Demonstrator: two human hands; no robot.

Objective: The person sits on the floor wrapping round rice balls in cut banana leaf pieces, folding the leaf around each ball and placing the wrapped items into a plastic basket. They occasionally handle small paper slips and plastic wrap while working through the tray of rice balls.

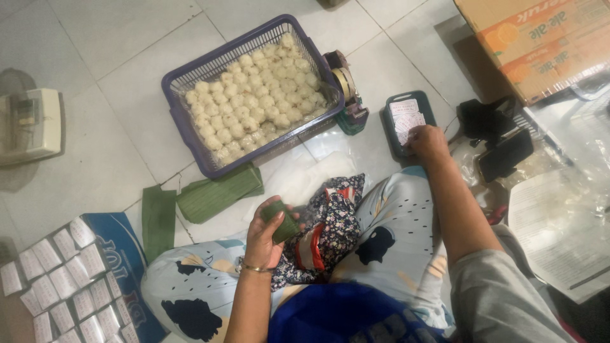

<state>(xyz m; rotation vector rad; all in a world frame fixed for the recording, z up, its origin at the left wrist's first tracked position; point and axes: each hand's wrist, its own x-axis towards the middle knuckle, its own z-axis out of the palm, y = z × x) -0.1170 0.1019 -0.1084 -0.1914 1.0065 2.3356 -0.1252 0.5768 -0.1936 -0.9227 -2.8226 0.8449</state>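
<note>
My left hand (pixel 265 236) is closed around a small parcel wrapped in green leaf (pixel 281 220), held over my lap. My right hand (pixel 427 141) reaches forward to a small dark tray (pixel 394 105) and its fingers touch the white paper slips (pixel 408 121) lying in it. Whether it grips a slip is unclear. A purple plastic basket (pixel 184 117) full of pale round dough balls (pixel 251 98) sits on the tiled floor ahead. Folded green leaf strips (pixel 216 194) lie beside it.
A tape dispenser (pixel 346 92) stands right of the basket. A weighing scale (pixel 28 127) is at far left. Sheets of white paper labels (pixel 63 279) lie lower left. A cardboard box (pixel 540 44), a black phone (pixel 505 155) and clear plastic sheets (pixel 565 222) are right.
</note>
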